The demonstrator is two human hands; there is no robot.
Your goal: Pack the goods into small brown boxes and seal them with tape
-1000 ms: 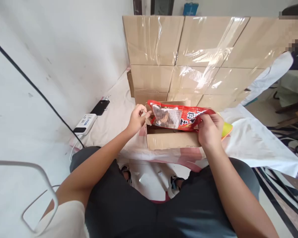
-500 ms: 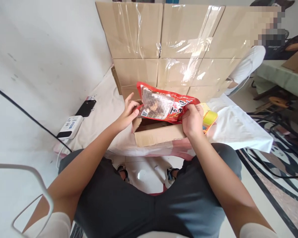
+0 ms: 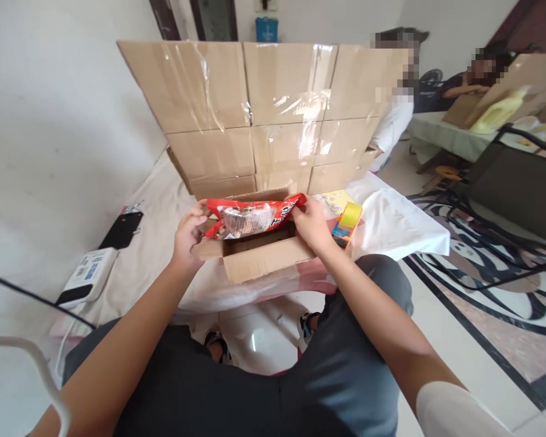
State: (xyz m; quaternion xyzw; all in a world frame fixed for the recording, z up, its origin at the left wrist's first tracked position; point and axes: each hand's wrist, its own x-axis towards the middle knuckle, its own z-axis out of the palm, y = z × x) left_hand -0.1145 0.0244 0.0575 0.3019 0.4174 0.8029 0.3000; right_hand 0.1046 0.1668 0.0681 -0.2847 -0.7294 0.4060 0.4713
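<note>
A red plastic food packet (image 3: 250,220) with a printed clear window lies partly inside an open cardboard box (image 3: 266,261), its upper side rising above the front wall. My left hand (image 3: 188,233) is closed at the packet's left end, beside the box's left flap; its fingertips are partly hidden. At the other end, my right hand (image 3: 313,226) grips the packet's right corner, over the box's right side. A tape dispenser with a yellow roll (image 3: 349,220) lies just right of that hand.
Behind the box stands a tall taped cardboard panel (image 3: 282,91). A black phone (image 3: 122,229) and a white power strip (image 3: 86,276) lie on the left of the cloth. To the right are a dark chair (image 3: 523,176) and other people near another table.
The packet has come down into the box opening and tilted back. My left hand has closed at its left end; my right hand still holds the other end. The view has shifted right.
</note>
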